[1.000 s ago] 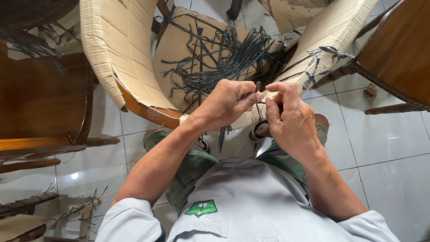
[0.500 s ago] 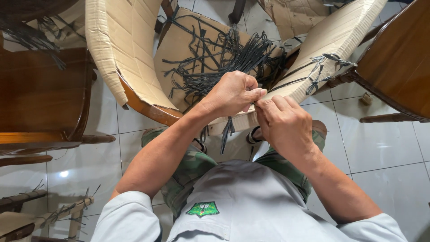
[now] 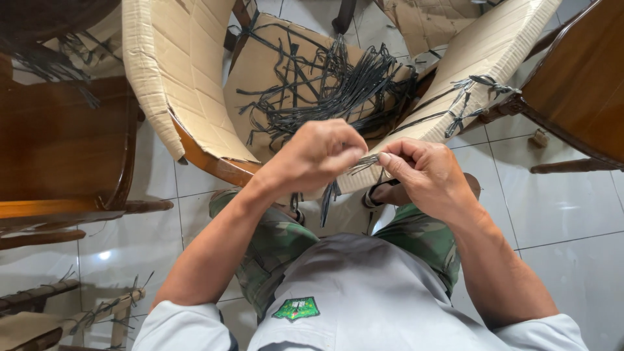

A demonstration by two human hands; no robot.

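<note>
- Presently, my left hand (image 3: 322, 155) is closed in a loose fist, thumb and fingers pinched on a thin dark strap (image 3: 363, 164) that runs across to the other hand.
- My right hand (image 3: 422, 170) is closed as well, fingertips nipping the same strap at its near end; the two hands sit just apart, the strap taut between them.
- Loose ends of strap hang down below my left hand, over my knees.
- Location: the work is held above the front edge of a wooden chair frame (image 3: 208, 162) wrapped in pale corrugated cardboard (image 3: 162, 71).
- A heap of cut dark straps (image 3: 338, 84) lies on the cardboard in the seat, well beyond my hands.
- A knotted strap (image 3: 471, 91) already binds the cardboard on the right-hand arm of the chair.
- Judgement: the step in hand appears to be tying or tightening a strap at the front rail.
- Judgement: the next move calls for steady, opposed pull from both hands, keeping the pinch firm so the thin strap does not slip.
- I cannot tell whether a knot has formed; my fingers hide it.
</note>
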